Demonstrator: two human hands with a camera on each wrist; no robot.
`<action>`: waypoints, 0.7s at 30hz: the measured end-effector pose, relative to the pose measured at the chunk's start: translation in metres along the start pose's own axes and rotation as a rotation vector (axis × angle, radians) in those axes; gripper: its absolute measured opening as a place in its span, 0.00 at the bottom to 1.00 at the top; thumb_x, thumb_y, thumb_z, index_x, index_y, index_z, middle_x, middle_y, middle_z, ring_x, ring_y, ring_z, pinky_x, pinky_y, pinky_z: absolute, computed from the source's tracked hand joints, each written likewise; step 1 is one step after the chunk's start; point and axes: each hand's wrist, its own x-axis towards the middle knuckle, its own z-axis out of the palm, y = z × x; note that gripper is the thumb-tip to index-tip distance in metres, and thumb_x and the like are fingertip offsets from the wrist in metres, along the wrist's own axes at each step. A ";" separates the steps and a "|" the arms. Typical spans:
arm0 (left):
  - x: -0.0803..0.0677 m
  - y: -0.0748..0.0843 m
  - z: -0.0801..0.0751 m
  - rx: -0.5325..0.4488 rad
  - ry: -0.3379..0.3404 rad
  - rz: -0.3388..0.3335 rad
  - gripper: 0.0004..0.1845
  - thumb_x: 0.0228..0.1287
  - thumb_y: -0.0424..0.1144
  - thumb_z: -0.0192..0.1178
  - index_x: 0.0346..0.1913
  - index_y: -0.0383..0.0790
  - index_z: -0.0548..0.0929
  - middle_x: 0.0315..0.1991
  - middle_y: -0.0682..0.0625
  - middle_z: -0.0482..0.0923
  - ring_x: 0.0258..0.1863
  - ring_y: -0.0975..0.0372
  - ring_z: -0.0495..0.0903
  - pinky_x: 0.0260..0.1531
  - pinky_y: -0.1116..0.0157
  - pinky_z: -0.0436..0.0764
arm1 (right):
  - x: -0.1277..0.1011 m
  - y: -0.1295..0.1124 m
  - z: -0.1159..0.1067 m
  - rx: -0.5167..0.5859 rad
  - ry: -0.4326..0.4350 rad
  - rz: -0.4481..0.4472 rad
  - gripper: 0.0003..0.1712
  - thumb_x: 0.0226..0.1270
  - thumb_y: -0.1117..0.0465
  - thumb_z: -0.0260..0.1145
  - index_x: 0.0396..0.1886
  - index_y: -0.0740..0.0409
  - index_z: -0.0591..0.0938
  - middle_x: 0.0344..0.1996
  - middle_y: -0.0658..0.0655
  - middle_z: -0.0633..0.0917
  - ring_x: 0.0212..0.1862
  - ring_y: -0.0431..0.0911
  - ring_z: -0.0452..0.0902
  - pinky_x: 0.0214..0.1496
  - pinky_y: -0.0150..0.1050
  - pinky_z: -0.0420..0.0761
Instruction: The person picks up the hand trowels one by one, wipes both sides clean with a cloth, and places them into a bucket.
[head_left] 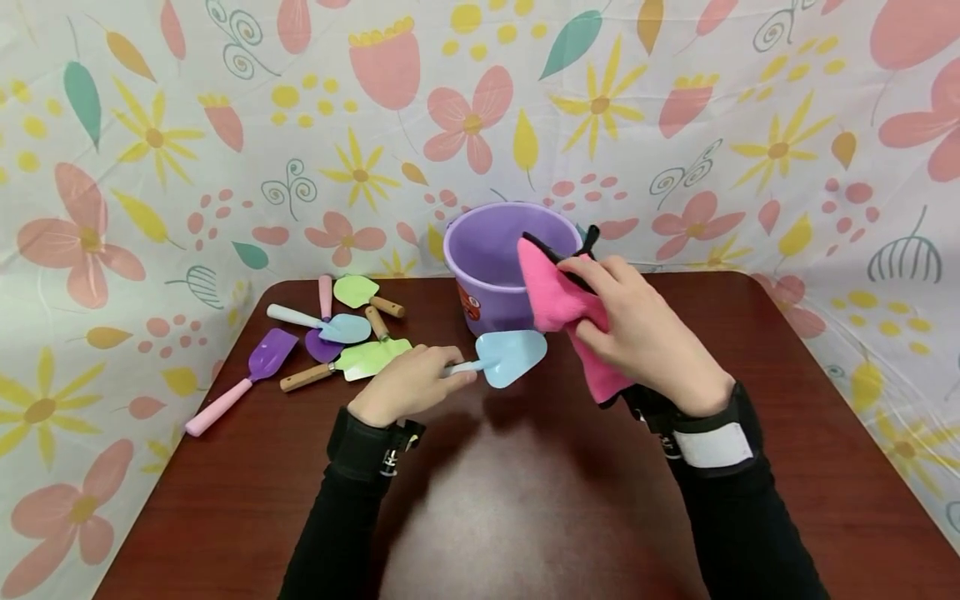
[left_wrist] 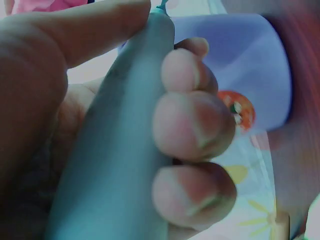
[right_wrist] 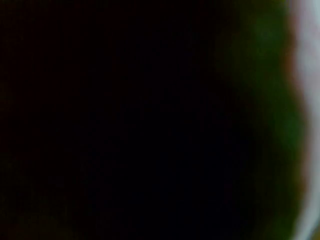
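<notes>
Trowel (head_left: pixel 498 360), blue, 1 pc: your L hand (head_left: pixel 412 382) grips hdl (left_wrist: pixel 112 150); long axis runs R, blade (head_left: pixel 516 354) twd cloth (head_left: pixel 553 292) your R hand (head_left: pixel 648 337) pinches.

brown table (head_left: pixel 510 517) | purple bucket (head_left: pixel 498 310) | purple scoop (head_left: pixel 243 387), left | overlapping trowels (head_left: pixel 367 360)

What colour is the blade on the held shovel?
Light blue; the blade shows best in the head view.

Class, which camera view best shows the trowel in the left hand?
The head view: the trowel shows its whole blade, though the left hand hides part of its handle. Left wrist shows mainly the handle; right wrist is too dark to tell.
</notes>
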 end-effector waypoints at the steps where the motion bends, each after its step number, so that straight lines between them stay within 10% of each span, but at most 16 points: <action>1: 0.002 0.002 0.000 -0.010 0.006 0.006 0.13 0.71 0.51 0.58 0.35 0.46 0.79 0.21 0.57 0.68 0.22 0.65 0.69 0.26 0.64 0.70 | 0.002 -0.003 0.002 0.009 0.005 -0.017 0.34 0.55 0.70 0.65 0.65 0.56 0.72 0.38 0.58 0.73 0.36 0.48 0.67 0.39 0.43 0.70; 17: 0.025 0.015 -0.005 -0.134 0.129 0.040 0.13 0.75 0.49 0.51 0.50 0.47 0.80 0.21 0.56 0.70 0.21 0.64 0.71 0.29 0.63 0.71 | 0.009 -0.019 0.046 0.203 0.085 -0.146 0.42 0.54 0.73 0.66 0.71 0.55 0.67 0.58 0.61 0.71 0.57 0.52 0.69 0.53 0.46 0.74; 21: 0.028 0.016 -0.004 -0.154 0.160 0.054 0.10 0.75 0.47 0.52 0.40 0.46 0.79 0.17 0.55 0.63 0.17 0.64 0.65 0.24 0.64 0.67 | 0.010 -0.017 0.055 0.170 0.094 -0.169 0.39 0.51 0.74 0.66 0.67 0.58 0.71 0.59 0.62 0.71 0.60 0.54 0.66 0.58 0.47 0.71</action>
